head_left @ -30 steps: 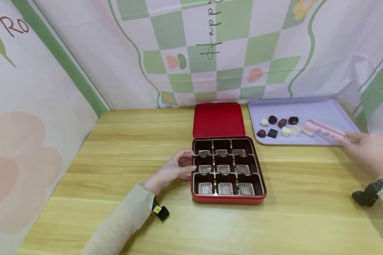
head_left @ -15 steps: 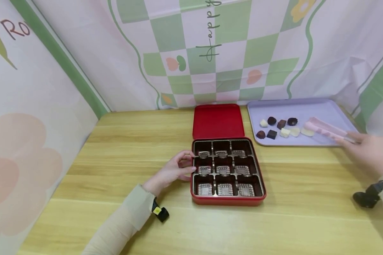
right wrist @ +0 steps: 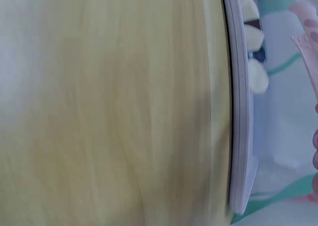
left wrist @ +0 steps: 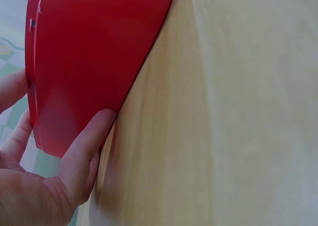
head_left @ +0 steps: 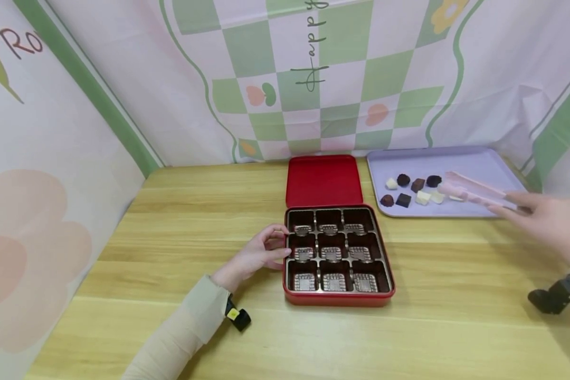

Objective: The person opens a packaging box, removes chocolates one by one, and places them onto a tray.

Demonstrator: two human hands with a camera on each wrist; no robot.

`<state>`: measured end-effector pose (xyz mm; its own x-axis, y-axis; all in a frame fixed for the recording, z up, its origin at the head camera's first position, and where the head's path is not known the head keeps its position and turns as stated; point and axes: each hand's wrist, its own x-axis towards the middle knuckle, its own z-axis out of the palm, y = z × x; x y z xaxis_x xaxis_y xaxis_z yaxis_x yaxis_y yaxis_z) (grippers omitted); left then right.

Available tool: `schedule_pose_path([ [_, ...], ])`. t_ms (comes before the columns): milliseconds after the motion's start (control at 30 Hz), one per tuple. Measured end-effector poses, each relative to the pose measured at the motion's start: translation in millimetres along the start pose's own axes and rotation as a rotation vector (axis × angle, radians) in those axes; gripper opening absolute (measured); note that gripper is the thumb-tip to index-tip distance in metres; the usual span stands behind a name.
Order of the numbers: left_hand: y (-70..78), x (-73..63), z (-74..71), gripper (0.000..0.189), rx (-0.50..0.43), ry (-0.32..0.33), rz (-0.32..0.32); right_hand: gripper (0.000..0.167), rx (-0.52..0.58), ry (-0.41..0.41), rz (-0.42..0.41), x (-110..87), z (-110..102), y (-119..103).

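Observation:
A red tin box (head_left: 339, 300) stands on the table, its dark insert divided into several compartments in which no chocolates show. My left hand (head_left: 258, 256) holds the box's left side, with fingers and thumb at the rim and wall; the left wrist view shows a finger (left wrist: 89, 141) low on the red wall. In my right hand (head_left: 548, 221) are pink tongs (head_left: 480, 192), their arms spread and raised over the lilac tray (head_left: 484, 161). Below the tips lie white chocolates (head_left: 423, 198) and dark chocolates (head_left: 403, 200), some partly covered by the tongs. Nothing is visibly gripped between the tips.
The red lid (head_left: 324, 180) lies behind the box, against its back edge. A patterned cloth (head_left: 294, 79) hangs behind the table. Bare wooden tabletop (head_left: 437, 316) extends in front of the tray and right of the box.
The tongs have shifted left along the row of chocolates, and their arms have spread wider. My left hand and the box have stayed in place.

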<state>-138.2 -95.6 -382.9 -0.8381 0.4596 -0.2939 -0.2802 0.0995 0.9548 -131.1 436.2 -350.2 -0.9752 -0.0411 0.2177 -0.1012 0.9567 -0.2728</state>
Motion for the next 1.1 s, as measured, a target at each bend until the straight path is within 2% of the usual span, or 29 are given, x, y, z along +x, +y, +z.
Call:
schedule_pose_path([
  [167,-0.2,-0.3,0.1,0.039,0.001,-0.003,0.007,0.052,-0.030,0.042,-0.146,-1.2,5.2,-14.6],
  [400,-0.9,0.2,-0.4,0.039,-0.003,-0.004,0.003,0.050,-0.048,-0.016,-0.200,-4.9,8.7,-45.9],
  [633,-0.3,-0.6,-0.5,0.039,0.010,-0.005,0.010,0.049,-0.036,-0.074,-0.332,-10.8,19.3,-67.6],
  [800,-0.8,-0.4,-0.5,0.039,0.017,-0.005,0.011,0.050,-0.050,-0.069,-0.387,-14.0,26.5,-73.8],
  [933,-1.0,-0.3,-1.1,0.039,0.020,-0.006,0.011,0.048,-0.032,-0.034,-0.421,-16.2,30.2,-73.2],
  [1100,-1.6,0.0,-1.0,0.039,0.023,-0.002,0.009,0.045,-0.015,-0.035,-0.458,-19.0,34.0,-70.8],
])
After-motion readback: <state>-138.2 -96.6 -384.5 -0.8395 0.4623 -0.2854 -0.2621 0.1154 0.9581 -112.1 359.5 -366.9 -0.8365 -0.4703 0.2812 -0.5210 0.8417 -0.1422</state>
